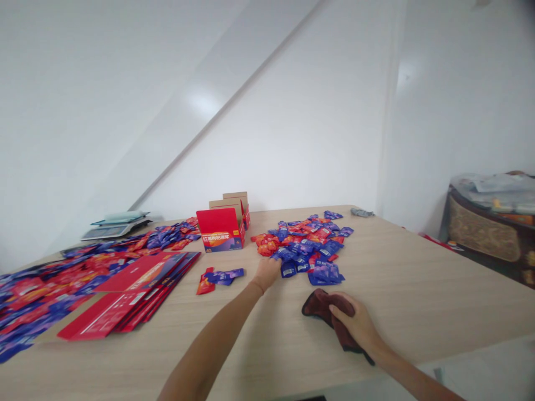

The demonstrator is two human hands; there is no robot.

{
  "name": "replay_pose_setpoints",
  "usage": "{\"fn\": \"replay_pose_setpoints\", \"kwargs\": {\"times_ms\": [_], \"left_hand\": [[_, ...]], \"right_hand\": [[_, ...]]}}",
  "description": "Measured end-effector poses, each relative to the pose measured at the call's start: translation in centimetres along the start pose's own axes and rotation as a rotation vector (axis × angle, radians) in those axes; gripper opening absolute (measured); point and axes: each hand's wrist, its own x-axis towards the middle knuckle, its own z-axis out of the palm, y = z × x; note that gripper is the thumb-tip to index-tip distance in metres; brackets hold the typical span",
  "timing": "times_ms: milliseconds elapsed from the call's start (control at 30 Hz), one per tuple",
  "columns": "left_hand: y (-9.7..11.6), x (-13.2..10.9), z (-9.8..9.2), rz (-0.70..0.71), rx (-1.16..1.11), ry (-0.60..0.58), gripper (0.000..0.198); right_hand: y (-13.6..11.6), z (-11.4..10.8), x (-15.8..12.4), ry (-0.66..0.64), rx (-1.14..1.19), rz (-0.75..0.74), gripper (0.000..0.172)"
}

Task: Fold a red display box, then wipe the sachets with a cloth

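Note:
My left hand [268,271] reaches to the near left edge of a loose pile of red and blue sachets [307,242]. The back of the hand faces me and its fingertips are hidden, so a grip on any sachet cannot be made out. My right hand [355,321] is closed round a brown cloth [324,306] with dark edging, bunched up just in front of the pile. Left of my left hand lie a few separate sachets, a red one [205,283] and blue ones [225,276] overlapping it.
An open red carton [221,234] stands behind the separate sachets, with others behind it. Flattened red cartons [137,284] are stacked at left, beside a wide spread of sachets [54,284]. A scale [112,229] sits far left. A grey crumpled item [361,213] lies at the table's back edge.

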Motion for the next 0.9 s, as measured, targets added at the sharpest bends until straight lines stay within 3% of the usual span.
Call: {"fn": "replay_pose_setpoints", "kwargs": {"times_ms": [200,400,633,800,900], "left_hand": [[-2.1,-1.9,-2.7,-0.217,-0.189,0.155,0.025],[-4.6,-5.7,-5.2,-0.208,-0.459,0.214,0.021],[-5.8,-11.1,-6.0,-0.071,-0.718,0.148,0.028],[-4.5,-15.1,-5.9,0.182,-0.799,0.036,0.023],[-4.0,-16.9,-5.3,0.33,-0.813,-0.014,0.033]], "right_hand": [[0.3,0.0,0.0,-0.003,0.0,-0.007,0.039],[0.2,0.0,0.0,0.012,-0.028,-0.013,0.039],[-0.5,0.0,-0.2,0.023,0.005,-0.007,0.042],[-0.5,-0.2,-0.2,0.031,-0.041,0.009,0.044],[-0.5,-0.3,-0.2,0.035,-0.066,0.017,0.046]]}}
